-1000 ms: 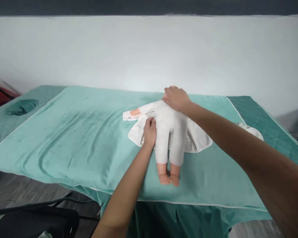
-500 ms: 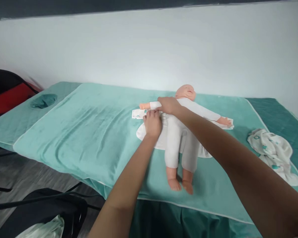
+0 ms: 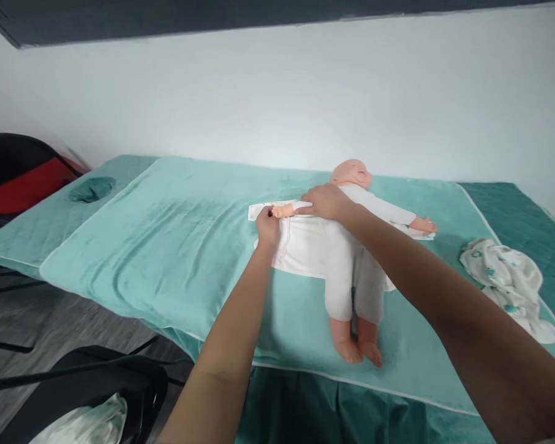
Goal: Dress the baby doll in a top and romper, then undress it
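Note:
A baby doll (image 3: pixel 342 265) with a white cloth body lies on its back on top of a spread white baby garment (image 3: pixel 303 246) with a small print. My right hand (image 3: pixel 328 201) is closed around the doll's arm on the left side, near the shoulder and elbow. Right beside the doll's small hand (image 3: pixel 283 211), my left hand (image 3: pixel 268 227) is closed with its fingertips pinched at the garment's sleeve (image 3: pixel 258 211). That sleeve lies stretched out under the doll's arm. The doll's other arm (image 3: pixel 423 225) extends to the right over the opposite sleeve.
A teal velvet cover (image 3: pixel 166 246) lies over the massage table, which has a face hole (image 3: pixel 92 189) at the left. A crumpled printed cloth (image 3: pixel 504 277) rests at the right. Black chairs stand at the left, one holding a pale cloth (image 3: pixel 87 425). Behind is a white wall.
My left hand has moved from the garment near the doll's elbow outward to the doll's hand. The doll's body and legs have shifted slightly right, and its arm lies lower, over the sleeve.

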A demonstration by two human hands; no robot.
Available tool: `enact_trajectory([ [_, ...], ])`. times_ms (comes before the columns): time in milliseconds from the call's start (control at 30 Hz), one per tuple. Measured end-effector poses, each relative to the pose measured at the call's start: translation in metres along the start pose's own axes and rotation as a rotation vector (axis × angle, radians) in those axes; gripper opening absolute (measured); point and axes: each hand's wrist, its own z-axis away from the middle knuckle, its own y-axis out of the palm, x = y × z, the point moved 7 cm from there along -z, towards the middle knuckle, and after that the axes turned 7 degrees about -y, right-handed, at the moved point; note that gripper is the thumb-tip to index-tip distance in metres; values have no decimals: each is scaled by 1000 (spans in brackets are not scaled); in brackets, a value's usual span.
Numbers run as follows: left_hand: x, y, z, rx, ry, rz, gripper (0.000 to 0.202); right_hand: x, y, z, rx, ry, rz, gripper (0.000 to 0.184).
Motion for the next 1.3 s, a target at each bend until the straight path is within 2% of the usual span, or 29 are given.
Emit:
enact_trajectory([
  [100, 8, -2, -7, -2, -95, 165, 7, 0, 1, 3, 56, 36, 77, 61],
  [200, 5, -4, -4, -43, -101, 165, 8, 0, 7, 3, 89, 67, 134, 53],
  [333, -14, 0, 13, -47, 91, -88, 8, -1, 16, -4, 52, 104, 160, 54],
  [400, -23, 8, 23, 11, 197, -202, 9, 1, 21, -9, 30, 116, 156, 55],
  [567, -33, 25, 39, 175, 349, -355, 19, 11, 25, -20, -56, 195, 133, 36],
  [633, -35, 22, 39, 149, 379, -335, 25, 14, 23, -20, -83, 203, 112, 36],
  [700, -33, 11, 33, 38, 340, -281, 25, 13, 17, -14, -133, 174, 48, 39],
  [767, -27, 1, 26, -72, 277, -281, 20, 3, 6, 1, -243, 167, -93, 43],
  [833, -23, 0, 22, -107, 271, -352, 14, -20, -5, 30, -426, 253, -270, 43],
  [933, -20, 6, 22, -96, 317, -448, 15, -61, -11, 91, -731, 496, -336, 38],
  [1000, -19, 9, 24, -93, 326, -481, 12, -84, -1, 133, -829, 730, -320, 39],
  [1067, -21, 11, 26, -85, 347, -512, 5, -101, 18, 162, -777, 929, -365, 40],
  [1133, -27, 14, 31, -69, 394, -543, 5, -109, 34, 178, -661, 1041, -405, 42],
  [1233, -36, 19, 38, -33, 456, -565, 8, -108, 42, 185, -516, 1081, -393, 50],
  [1300, -40, 20, 43, -4, 443, -502, 7, -105, 42, 185, -455, 1073, -380, 56],
])
